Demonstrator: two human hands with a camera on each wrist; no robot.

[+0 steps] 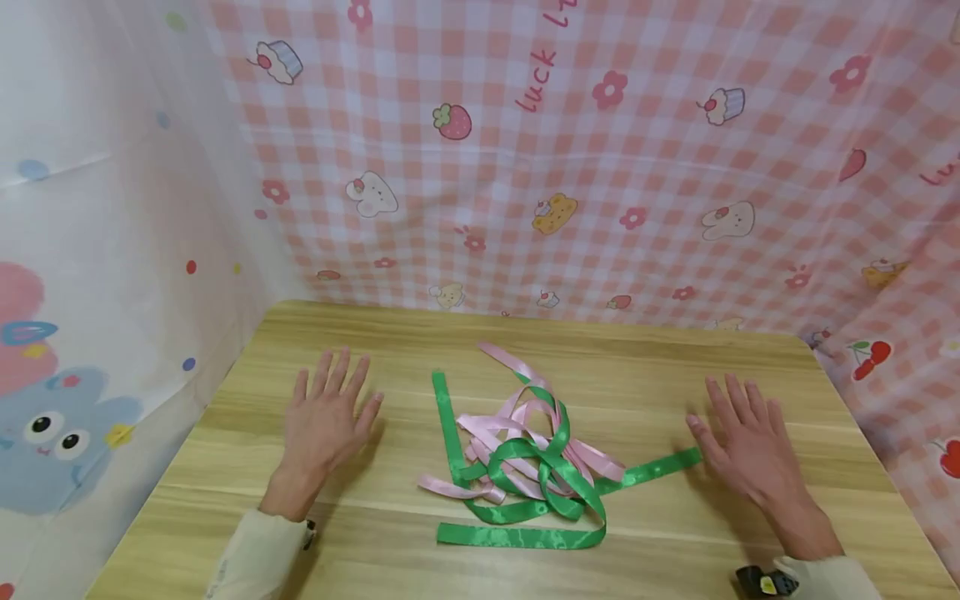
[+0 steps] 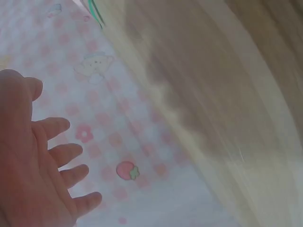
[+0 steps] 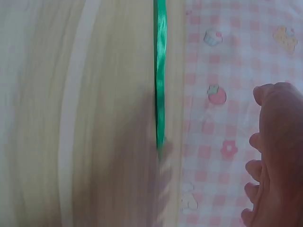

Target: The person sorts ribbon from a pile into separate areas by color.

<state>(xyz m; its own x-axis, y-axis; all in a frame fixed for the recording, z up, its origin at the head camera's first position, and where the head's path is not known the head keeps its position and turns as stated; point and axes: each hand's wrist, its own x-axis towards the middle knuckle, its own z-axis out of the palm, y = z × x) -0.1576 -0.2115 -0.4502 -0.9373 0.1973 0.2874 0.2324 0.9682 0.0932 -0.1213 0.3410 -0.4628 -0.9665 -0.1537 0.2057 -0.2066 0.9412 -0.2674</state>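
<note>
A loose tangle of satin ribbon lies at the middle of the table. Its green ribbon (image 1: 517, 537) loops over and through the pink ribbon (image 1: 483, 433), and one green end stretches toward the right. To the left of the tangle is my left hand (image 1: 326, 425), palm down, fingers spread and nothing held. My right hand (image 1: 753, 450) is on the other side, also palm down with straight fingers, its thumb close by the green end. In the right wrist view that green strip (image 3: 161, 71) runs along the table, apart from the hand.
The wooden table (image 1: 600, 342) has a rounded far corner at the left. Behind it hangs a pink checked cloth (image 1: 495, 183) with cartoon prints, and a white printed cloth (image 1: 112, 250) hangs at the left. Dark wrist straps (image 1: 765, 581) show at the sleeve cuffs.
</note>
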